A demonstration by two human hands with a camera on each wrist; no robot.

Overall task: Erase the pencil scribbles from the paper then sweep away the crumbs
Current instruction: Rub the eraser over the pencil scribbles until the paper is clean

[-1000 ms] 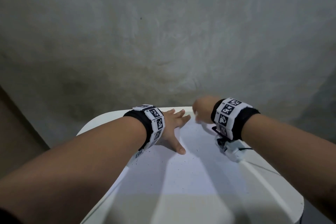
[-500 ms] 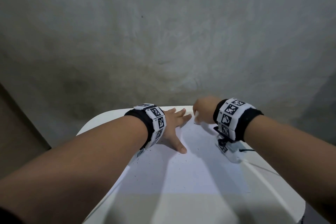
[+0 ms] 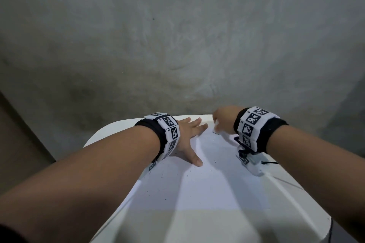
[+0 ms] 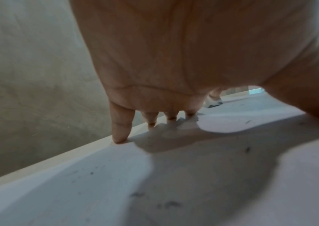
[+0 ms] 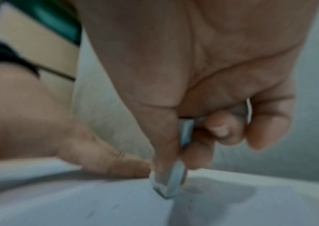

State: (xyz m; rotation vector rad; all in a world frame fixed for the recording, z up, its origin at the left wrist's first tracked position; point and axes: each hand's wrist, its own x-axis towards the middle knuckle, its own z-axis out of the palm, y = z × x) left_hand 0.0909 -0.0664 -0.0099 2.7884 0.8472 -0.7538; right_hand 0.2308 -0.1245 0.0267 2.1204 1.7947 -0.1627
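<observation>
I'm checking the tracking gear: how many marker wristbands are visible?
2: one wristband on the left forearm, one wristband on the right forearm. None seems hidden.

No words, brands or numbers can be read. The only signs are black-and-white square code patterns on the left wristband and right wristband; small characters beside some squares are too tiny to make out.

Paper lies on table, crumbs scattered on paper.
</observation>
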